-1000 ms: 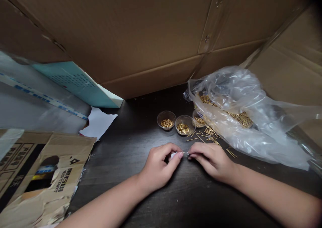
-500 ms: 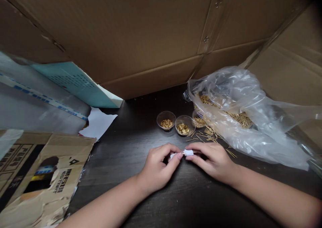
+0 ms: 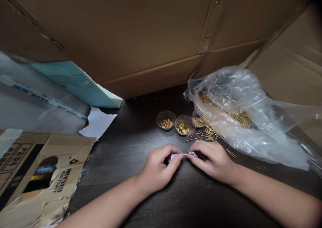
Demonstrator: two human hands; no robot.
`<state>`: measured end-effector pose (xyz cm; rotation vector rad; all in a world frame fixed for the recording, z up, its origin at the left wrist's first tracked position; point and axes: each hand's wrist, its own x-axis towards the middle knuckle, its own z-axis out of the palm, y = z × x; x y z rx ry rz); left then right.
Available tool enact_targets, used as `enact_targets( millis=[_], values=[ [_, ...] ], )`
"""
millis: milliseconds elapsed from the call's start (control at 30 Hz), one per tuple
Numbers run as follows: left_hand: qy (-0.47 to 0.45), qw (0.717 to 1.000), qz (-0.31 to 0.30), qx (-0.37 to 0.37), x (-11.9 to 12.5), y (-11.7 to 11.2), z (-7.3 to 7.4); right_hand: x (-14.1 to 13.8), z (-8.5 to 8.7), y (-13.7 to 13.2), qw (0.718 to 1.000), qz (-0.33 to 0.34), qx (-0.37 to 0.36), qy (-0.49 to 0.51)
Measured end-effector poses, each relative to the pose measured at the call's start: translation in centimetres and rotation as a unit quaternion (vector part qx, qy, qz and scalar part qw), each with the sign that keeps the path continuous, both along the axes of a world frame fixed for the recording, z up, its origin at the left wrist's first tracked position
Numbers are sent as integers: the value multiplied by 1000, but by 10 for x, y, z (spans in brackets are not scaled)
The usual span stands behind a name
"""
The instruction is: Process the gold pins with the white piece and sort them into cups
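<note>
Cups point(image 3: 166, 120) hold gold pins point(image 3: 166, 123); a clear plastic bag point(image 3: 264, 134) holds more.

Your left hand point(image 3: 158, 166): pinching a white paper scrap point(image 3: 173, 156). Your right hand point(image 3: 213, 162): pinching a white-and-blue scrap point(image 3: 193, 154), with a thin gold pin point(image 3: 184, 154) between the scraps. Beyond your hands, on the dark worktop point(image 3: 118, 161): three clear plastic cups point(image 3: 166, 124) of gold pins, in a row; loose gold pins point(image 3: 208, 132) just in front; a crumpled clear plastic bag point(image 3: 254, 144) of pins at right, its edge against the third cup. Lower left: torn printed cardboard point(image 3: 47, 144).
</note>
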<state>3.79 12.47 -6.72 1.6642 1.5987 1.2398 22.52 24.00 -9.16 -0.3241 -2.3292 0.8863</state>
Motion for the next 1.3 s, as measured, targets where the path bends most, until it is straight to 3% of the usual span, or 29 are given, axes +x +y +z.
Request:
enact_targets(
  millis=[133, 600, 1033, 1300],
  values=[
    [20, 1000, -1, 14, 1, 0, 0, 0, 1, 0, 999, 29, -14, -10],
    [81, 996, -21, 28, 1, -1, -6, 1, -1, 0, 1000, 26, -13, -10],
    [225, 968, -87, 68, -3, -2, -8, 0, 1, -6, 984, 13, 161, -77],
    [251, 960, -97, 79, -5, -1, -8, 1, 1, -7, 992, 46, 73, -91]
  ],
)
